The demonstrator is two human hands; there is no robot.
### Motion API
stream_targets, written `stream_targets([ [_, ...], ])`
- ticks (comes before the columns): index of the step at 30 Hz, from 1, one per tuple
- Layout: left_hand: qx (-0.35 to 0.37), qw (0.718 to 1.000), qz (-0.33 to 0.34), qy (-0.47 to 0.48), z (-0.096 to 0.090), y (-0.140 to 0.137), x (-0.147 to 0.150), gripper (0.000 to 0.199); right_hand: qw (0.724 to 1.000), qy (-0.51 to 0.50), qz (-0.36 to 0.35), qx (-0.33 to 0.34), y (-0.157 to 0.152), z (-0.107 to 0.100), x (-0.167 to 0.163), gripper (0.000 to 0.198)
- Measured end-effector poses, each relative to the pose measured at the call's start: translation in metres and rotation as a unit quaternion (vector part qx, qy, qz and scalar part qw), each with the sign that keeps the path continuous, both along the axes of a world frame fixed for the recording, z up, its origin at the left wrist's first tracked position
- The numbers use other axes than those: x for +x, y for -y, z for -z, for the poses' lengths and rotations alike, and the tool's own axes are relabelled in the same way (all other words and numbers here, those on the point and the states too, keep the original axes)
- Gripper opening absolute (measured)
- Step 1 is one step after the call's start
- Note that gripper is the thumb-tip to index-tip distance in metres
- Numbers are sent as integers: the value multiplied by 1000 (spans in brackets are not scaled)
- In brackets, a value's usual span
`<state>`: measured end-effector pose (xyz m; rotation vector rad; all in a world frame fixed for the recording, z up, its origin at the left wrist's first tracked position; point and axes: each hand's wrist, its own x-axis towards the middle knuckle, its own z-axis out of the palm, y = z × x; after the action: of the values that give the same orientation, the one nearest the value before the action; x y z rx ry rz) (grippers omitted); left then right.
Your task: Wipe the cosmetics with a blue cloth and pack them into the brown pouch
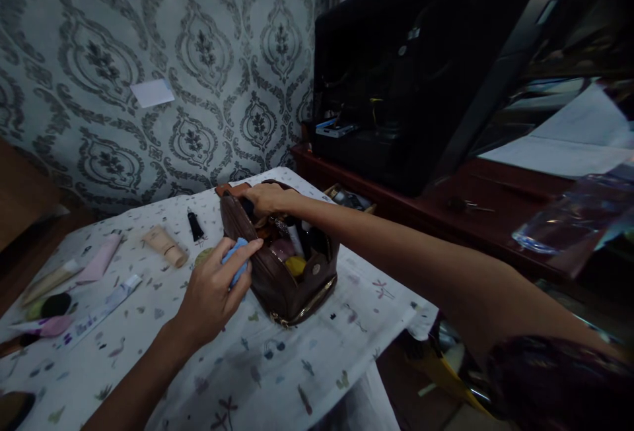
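A brown leather-like bag stands open on the patterned cloth, with a gold zipper along its front. Inside it are a yellow item, a pinkish rounded item, a whitish tube and other cosmetics. My left hand is closed around a crumpled-looking blue cloth beside the bag's left wall, its index finger reaching over the rim. At the far end of the bag, my right hand reaches in with curled fingers by a dark item; the fingertips are partly hidden.
A beige tube, a black tube, a pink tube and a white tube lie left of the bag. A large black television-like panel stands on a reddish desk at right. Patterned wallpaper is behind.
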<state>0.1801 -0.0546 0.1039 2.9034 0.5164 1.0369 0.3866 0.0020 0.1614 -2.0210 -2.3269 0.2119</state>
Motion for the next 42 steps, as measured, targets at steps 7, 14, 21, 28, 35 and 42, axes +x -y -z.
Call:
stream_targets([
  [7,2,1000,6,1,-2,1,1,37,1000,20,8,-17,3,-7,-5,60],
  [14,0,1000,1,-2,0,-1,0,37,999,23,19,-17,0,-7,-1,58],
  [21,20,1000,-10,-12,0,-1,1,36,996,-21,34,78,6,-17,6,39],
  [28,29,999,-23,-40,-2,-1,1,41,960,-127,47,243,52,-32,-5,27],
  [35,-11,1000,-14,-23,1,-4,-1,35,896,-281,-22,344,109,3,-34,25],
  [42,-119,993,-2,13,27,-16,-28,43,863,-173,-250,404,139,57,-80,29],
])
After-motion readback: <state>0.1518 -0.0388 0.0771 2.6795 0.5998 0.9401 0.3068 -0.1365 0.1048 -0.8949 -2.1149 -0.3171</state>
